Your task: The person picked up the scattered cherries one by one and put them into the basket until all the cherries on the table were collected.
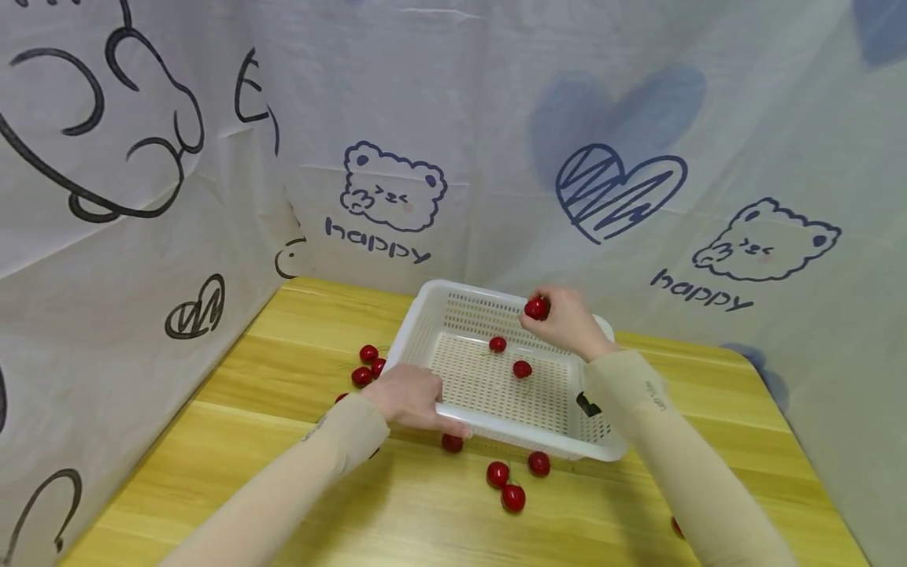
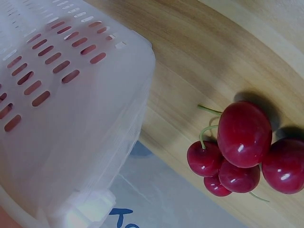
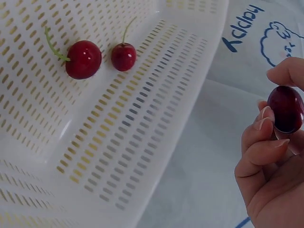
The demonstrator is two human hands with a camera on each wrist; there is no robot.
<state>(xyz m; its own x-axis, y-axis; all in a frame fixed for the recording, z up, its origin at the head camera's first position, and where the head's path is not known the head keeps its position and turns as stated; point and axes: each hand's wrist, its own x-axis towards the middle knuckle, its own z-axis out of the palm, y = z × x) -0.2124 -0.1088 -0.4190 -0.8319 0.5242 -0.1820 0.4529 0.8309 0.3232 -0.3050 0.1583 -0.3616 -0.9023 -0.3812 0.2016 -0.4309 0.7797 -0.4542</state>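
A white perforated plastic basket [image 1: 510,429] stands on the wooden table. My left hand [image 1: 411,396] grips its near left corner, thumb along the front rim. Above the far rim, my right hand [image 1: 567,321] pinches a red cherry [image 3: 286,109] between thumb and fingers. Two more cherries lie on the basket floor, one cherry [image 1: 497,344] farther back and another cherry [image 1: 522,369] nearer me; both show green stems in the right wrist view. A small dark green piece [image 1: 587,405] is at the basket's right side, its kind unclear.
Left of the basket lies a cluster of cherries [image 2: 244,135], partly behind my left hand. Several cherries [image 1: 513,498] are on the table [image 1: 425,512] in front. Another cherry [image 1: 677,528] is partly hidden by my right sleeve. A printed cloth [image 1: 496,157] hangs behind.
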